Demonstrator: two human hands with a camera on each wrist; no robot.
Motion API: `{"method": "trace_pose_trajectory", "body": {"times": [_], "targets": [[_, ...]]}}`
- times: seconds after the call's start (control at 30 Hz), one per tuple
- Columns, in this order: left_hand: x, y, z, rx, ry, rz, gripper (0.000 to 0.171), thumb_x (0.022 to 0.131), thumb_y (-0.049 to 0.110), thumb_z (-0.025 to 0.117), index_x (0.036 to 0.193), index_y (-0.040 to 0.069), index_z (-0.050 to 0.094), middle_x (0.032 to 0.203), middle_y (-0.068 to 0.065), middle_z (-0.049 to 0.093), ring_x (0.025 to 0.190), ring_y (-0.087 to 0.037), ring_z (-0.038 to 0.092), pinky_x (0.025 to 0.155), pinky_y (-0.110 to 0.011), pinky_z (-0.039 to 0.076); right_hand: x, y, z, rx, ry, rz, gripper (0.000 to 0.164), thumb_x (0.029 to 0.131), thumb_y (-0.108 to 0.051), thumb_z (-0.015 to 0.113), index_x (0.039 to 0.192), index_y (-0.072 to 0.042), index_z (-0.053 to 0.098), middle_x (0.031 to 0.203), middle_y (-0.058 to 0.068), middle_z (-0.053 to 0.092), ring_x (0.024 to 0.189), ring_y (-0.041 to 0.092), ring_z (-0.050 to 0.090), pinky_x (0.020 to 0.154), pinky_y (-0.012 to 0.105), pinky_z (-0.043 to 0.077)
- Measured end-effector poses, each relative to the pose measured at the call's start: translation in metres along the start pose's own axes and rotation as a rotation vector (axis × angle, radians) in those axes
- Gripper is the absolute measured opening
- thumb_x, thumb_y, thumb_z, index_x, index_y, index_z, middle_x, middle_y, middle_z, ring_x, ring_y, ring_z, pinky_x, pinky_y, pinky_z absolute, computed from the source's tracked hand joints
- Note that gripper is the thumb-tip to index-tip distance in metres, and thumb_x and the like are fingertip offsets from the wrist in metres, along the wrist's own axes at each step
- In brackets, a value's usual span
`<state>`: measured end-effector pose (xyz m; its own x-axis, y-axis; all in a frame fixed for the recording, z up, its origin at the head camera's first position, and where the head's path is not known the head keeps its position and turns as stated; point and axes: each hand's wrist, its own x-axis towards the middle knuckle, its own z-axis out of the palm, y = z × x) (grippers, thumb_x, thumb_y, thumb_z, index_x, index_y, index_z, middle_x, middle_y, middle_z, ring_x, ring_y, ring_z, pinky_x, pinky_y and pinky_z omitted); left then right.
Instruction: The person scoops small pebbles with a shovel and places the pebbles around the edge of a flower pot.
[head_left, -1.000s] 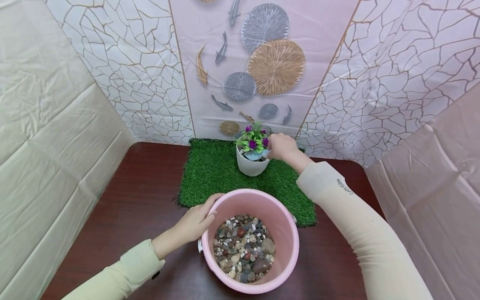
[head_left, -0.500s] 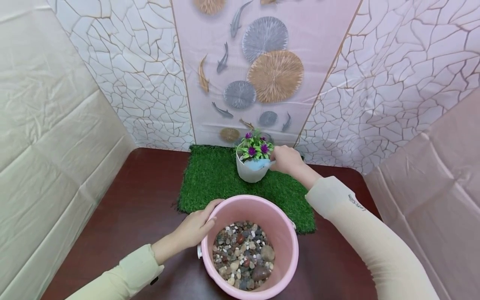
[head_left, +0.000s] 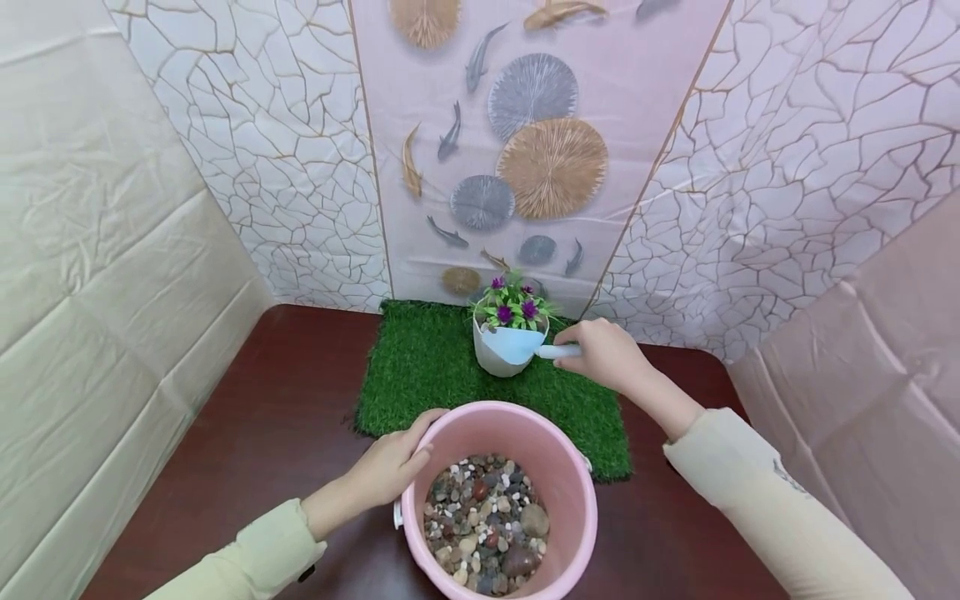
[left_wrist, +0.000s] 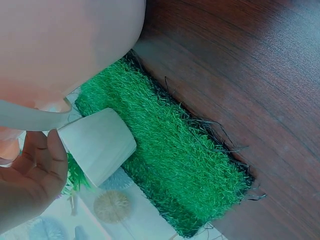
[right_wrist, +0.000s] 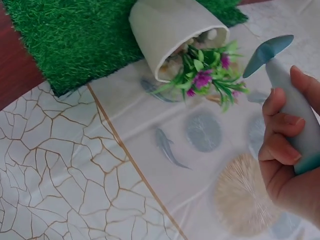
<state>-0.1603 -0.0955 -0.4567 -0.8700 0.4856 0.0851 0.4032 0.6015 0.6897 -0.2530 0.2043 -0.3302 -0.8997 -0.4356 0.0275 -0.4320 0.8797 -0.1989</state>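
Observation:
My left hand (head_left: 386, 467) holds the rim of a pink bucket (head_left: 585, 508) at its left side. Pebbles (head_left: 487, 521) of mixed colours and sizes cover the bucket's bottom. My right hand (head_left: 603, 354) grips the handle of a small pale-blue hand trowel (head_left: 513, 343), its fingers curled round the handle in the right wrist view. From the head camera, the trowel's blade overlaps the front of a white pot (head_left: 491, 360). The right wrist view shows the blade apart from the pot. Purple flowers (right_wrist: 202, 79) with green leaves and some pebbles fill the pot.
The pot stands on a green artificial grass mat (head_left: 420, 367), partly overlapped by the bucket in the head view. Beneath is a dark red-brown table (head_left: 277, 417). A fish-patterned backdrop (head_left: 551, 167) rises behind, and beige cloth walls (head_left: 112, 292) flank both sides.
The trowel has moved from inside the pot's top, among the plants, out to the pot's front. My right hand has drawn back rightward and toward me. My left hand stays on the bucket.

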Motion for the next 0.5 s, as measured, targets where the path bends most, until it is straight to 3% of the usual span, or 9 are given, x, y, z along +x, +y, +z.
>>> {"method": "trace_pose_trajectory", "body": {"times": [0.2, 0.5], "targets": [[-0.002, 0.001, 0.001, -0.012, -0.007, 0.002, 0.048, 0.096, 0.014, 0.043, 0.143, 0.016, 0.031, 0.108, -0.024, 0.064, 0.064, -0.016, 0.067, 0.047, -0.016, 0.046, -0.029, -0.008, -0.011, 0.003, 0.076, -0.099, 0.023, 0.08, -0.024, 0.073, 0.099, -0.01, 0.073, 0.077, 0.001, 0.071, 0.052, 0.005, 0.049, 0.053, 0.026, 0.041], [0.0, -0.002, 0.002, 0.0, 0.015, 0.008, 0.049, 0.095, 0.014, 0.044, 0.143, 0.016, 0.032, 0.103, -0.021, 0.066, 0.062, -0.013, 0.065, 0.049, -0.019, 0.046, -0.061, -0.02, -0.027, 0.0, 0.09, -0.179, 0.021, 0.08, -0.023, 0.073, 0.099, -0.012, 0.073, 0.074, -0.004, 0.069, 0.053, 0.001, 0.049, 0.049, 0.022, 0.039]]}}
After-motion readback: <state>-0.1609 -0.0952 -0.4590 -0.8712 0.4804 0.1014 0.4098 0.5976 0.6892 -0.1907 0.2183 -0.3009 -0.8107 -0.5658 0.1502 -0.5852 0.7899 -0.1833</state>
